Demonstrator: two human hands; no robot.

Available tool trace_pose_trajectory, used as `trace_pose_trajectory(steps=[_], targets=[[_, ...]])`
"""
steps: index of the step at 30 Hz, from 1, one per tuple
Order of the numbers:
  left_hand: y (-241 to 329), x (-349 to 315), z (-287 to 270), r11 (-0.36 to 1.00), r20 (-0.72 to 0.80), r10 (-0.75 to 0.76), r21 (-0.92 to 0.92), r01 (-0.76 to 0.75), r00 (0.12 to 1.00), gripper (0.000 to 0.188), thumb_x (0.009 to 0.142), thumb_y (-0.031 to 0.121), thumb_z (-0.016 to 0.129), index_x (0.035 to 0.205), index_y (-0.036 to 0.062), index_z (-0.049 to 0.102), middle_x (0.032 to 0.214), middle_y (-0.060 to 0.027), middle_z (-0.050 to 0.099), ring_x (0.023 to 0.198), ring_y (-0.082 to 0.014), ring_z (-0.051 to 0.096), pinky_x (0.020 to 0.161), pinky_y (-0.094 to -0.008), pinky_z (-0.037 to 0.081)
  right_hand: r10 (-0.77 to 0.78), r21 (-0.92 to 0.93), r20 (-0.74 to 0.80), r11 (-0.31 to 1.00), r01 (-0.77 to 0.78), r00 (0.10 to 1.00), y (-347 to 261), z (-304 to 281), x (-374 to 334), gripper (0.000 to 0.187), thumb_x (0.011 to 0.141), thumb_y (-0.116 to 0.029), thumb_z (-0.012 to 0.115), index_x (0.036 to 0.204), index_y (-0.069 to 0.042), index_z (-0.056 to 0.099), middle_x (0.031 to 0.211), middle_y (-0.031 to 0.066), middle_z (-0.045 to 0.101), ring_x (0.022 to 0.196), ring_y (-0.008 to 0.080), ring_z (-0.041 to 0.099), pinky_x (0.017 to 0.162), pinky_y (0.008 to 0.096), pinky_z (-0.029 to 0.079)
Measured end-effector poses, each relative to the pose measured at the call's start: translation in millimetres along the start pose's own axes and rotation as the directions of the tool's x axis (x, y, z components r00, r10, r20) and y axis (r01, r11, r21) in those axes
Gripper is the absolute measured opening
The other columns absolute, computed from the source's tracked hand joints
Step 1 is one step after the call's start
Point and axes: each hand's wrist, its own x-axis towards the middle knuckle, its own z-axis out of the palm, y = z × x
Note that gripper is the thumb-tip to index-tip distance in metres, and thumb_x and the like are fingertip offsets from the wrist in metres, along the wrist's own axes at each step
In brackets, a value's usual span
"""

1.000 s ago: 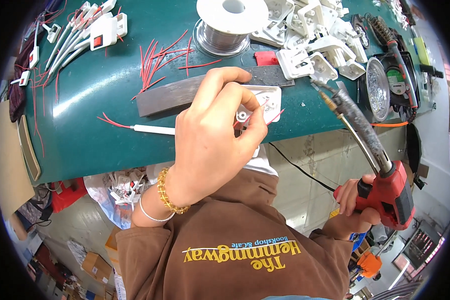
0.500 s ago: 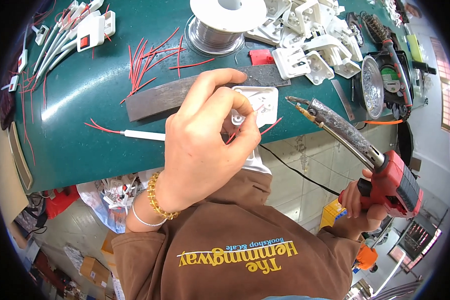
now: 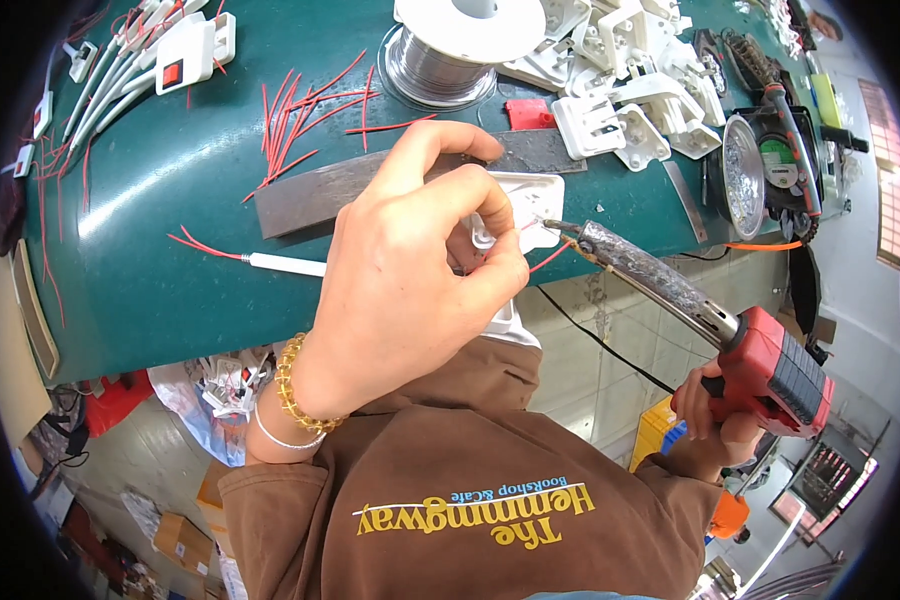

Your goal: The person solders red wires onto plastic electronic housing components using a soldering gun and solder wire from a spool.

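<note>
My left hand (image 3: 410, 250) is closed, thumb and forefinger pinching a thin red wire (image 3: 552, 257) at a small white plastic housing (image 3: 540, 190). The fingers partly hide this housing, which lies at the table's near edge by a dark metal bar (image 3: 320, 195). My right hand (image 3: 708, 412) grips the handle of a red soldering gun (image 3: 775, 372). Its metal tip points left, at the right side of the housing; whether they touch I cannot tell. A white cable (image 3: 288, 264) with red wire ends runs under my left hand.
Loose red wires (image 3: 295, 140), a solder wire spool (image 3: 440, 65) and piled white housings (image 3: 640, 90) sit across the green table (image 3: 150, 290). White switch cables (image 3: 130, 75) lie back left. At the right are a metal dish (image 3: 743, 165) and another soldering iron (image 3: 792, 140).
My right hand has brought the soldering gun slightly left, its tip now beside the white housing and the wire. My left hand keeps its pinch and has shifted only a little.
</note>
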Motion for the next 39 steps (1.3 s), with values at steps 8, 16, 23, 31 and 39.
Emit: trace_pose_trajectory(steps=[8,16,23,31,39], targets=[[-2.3,-1.1,3.1,1.000,-0.012,-0.001,-0.015,0.001,1.000,0.008,0.069,-0.004,0.065,0.074,-0.0026,0.060,0.111,-0.0141,0.057,0.059,-0.0055,0.059,0.055,-0.0190,0.049,0.020,0.011,-0.005,1.000,-0.019,1.000,-0.8,6.6,2.9,0.069,0.082,-0.054,0.063,0.113,0.005,0.049,0.049,-0.0038,0.046,0.042,0.0095,0.042,0.047,0.0257,0.035],[-5.0,-1.6,0.7,0.999,-0.053,0.041,0.024,-0.040,0.998,0.008,0.069,-0.004,0.066,0.073,-0.0021,0.059,0.110,-0.0133,0.057,0.061,-0.0061,0.060,0.055,-0.0197,0.050,0.311,-0.018,-0.027,0.950,-0.312,0.950,9.1,-45.2,-41.6,0.058,0.081,-0.057,0.063,0.097,-0.002,0.054,0.050,-0.0034,0.046,0.041,0.0072,0.041,0.044,0.0238,0.036],[-5.0,-1.3,5.6,0.998,-0.032,0.054,0.020,-0.053,0.998,0.010,0.067,-0.004,0.066,0.074,-0.0013,0.059,0.110,-0.0125,0.057,0.059,-0.0067,0.059,0.054,-0.0200,0.049,-0.105,-0.050,0.117,0.993,0.111,0.988,0.8,-3.4,-0.8,0.054,0.077,-0.049,0.069,0.091,0.000,0.050,0.043,-0.0033,0.044,0.036,0.0066,0.041,0.037,0.0239,0.033],[-6.7,-0.9,4.9,0.997,-0.027,0.074,0.014,-0.073,0.997,0.010,0.067,-0.004,0.066,0.074,-0.0012,0.060,0.110,-0.0124,0.057,0.058,-0.0063,0.058,0.053,-0.0200,0.048,0.188,-0.119,-0.064,0.974,-0.195,0.980,-16.0,7.9,-6.8,0.050,0.076,-0.047,0.070,0.085,-0.004,0.046,0.047,-0.0047,0.046,0.041,0.0076,0.043,0.044,0.0225,0.033],[-7.1,-1.3,6.0,0.997,-0.030,0.073,0.024,-0.072,0.997,0.010,0.067,-0.004,0.066,0.074,-0.0012,0.060,0.110,-0.0124,0.057,0.060,-0.0064,0.058,0.053,-0.0198,0.048,0.177,-0.691,0.108,0.721,-0.054,0.978,-19.4,-13.2,-9.5,0.053,0.068,-0.059,0.073,0.064,-0.012,0.047,0.053,-0.0059,0.048,0.050,0.0131,0.040,0.054,0.0277,0.030]])
